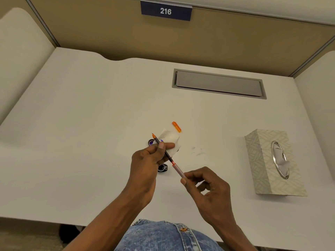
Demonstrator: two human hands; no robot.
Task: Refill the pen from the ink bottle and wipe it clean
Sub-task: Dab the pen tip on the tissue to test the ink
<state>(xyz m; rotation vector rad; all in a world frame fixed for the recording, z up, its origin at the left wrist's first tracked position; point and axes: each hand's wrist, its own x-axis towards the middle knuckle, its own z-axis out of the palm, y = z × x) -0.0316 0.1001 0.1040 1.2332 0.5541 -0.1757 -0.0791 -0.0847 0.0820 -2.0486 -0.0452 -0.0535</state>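
Pen (167, 155) held in air over desk (90, 115) centre, slanting from tip at 11 o'clock down to tail at 5 o'clock. Left hand (146, 160) pinching front barrel: thumb on top, fingers underneath, clamped with folded tissue (169, 140) tucked behind, purple stain showing on it. Right hand (208, 189) closed on tail end, thumb and forefinger tips together around pale rear section, other fingers curled loose.

Ink bottle (162, 167) on desk directly below pen, mostly hidden by left hand; dark round piece (150, 142) with purple at 10 o'clock of that hand, lid or bottle, cannot tell which. Orange cap (176, 127) lying at 12 o'clock, near tissue. Tissue box (272, 162) well apart at 3 o'clock. Faint smudges (197, 151) on desk between.

Handling judgement: pen light, stiff, thin, smooth plastic, likely slippery if inked. Best hold mid-barrel, clear of orange nib (154, 136), which looks fragile and wet. Tissue soft, flimsy, tears easily; wipe by gentle pinch and draw toward tip. Bottle likely open: spill risk if knocked.
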